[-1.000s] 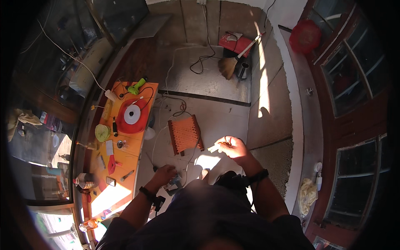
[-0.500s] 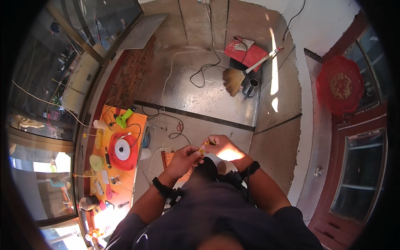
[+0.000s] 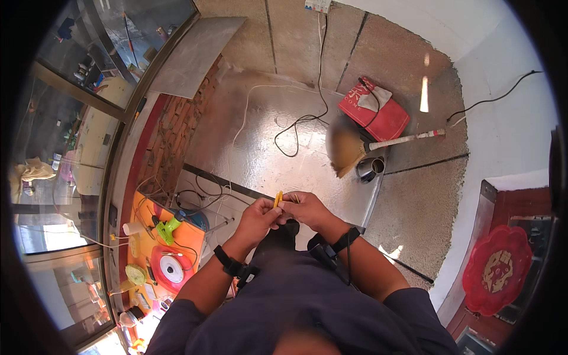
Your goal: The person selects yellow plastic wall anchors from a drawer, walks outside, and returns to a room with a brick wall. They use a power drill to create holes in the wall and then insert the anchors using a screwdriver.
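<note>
In front of my body, my left hand [image 3: 258, 219] and my right hand [image 3: 303, 208] meet, fingertips together. Between them they pinch a small yellow stick-like thing [image 3: 278, 198] that points upward. It is too small for me to tell its exact kind. Both hands are closed around its lower end, and the fingers hide that part. Dark straps with small boxes sit around both wrists.
On the left, an orange table [image 3: 188, 237] carries a green glue gun or similar tool [image 3: 170, 227] and a red tray [image 3: 183, 267] with a white round lid [image 3: 172, 269]. Ahead on a silvery platform [image 3: 260, 124] lie a cable, a broom [image 3: 345, 148], a metal mug [image 3: 370, 170] and a red bag [image 3: 376, 109].
My view has turned and moved forward toward the platform. My hands have come closer together, and the yellow thing now stands upright between the fingertips.
</note>
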`<state>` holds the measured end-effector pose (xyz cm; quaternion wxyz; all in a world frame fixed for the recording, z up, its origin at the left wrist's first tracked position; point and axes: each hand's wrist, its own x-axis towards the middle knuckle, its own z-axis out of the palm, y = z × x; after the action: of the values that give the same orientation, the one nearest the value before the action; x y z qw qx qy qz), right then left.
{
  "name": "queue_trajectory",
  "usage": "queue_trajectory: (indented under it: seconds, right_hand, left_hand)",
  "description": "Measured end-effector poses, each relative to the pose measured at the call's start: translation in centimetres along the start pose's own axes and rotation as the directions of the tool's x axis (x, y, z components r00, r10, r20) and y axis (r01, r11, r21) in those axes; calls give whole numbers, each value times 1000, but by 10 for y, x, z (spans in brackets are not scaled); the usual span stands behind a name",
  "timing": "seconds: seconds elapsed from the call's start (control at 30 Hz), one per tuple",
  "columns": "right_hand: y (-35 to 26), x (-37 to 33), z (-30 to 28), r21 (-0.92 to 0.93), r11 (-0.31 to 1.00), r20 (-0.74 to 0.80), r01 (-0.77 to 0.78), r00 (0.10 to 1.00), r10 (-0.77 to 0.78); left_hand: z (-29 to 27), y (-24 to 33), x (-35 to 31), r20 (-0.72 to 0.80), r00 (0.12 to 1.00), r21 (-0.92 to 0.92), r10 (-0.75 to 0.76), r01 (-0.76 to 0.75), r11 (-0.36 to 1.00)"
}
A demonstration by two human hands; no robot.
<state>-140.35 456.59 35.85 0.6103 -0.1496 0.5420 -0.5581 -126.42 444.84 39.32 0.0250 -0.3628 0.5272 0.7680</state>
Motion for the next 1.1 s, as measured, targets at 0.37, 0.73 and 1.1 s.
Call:
queue_trajectory:
  seconds: [0.37, 0.73, 1.1]
  right_hand:
    - [-105, 185, -107, 160, 974, -116, -159, 977, 179]
    - [-107, 403, -293, 226, 950, -325, -217, 902, 283]
    - [-5, 609, -418, 476, 877, -621, -66, 681, 389]
  left_hand:
    - [-46, 81, 175, -204, 957, -47, -208, 202, 978]
    - [-109, 123, 348, -480, 845, 46, -236, 293, 955]
    - [-209, 73, 526, -409, 908, 478, 90, 129, 869]
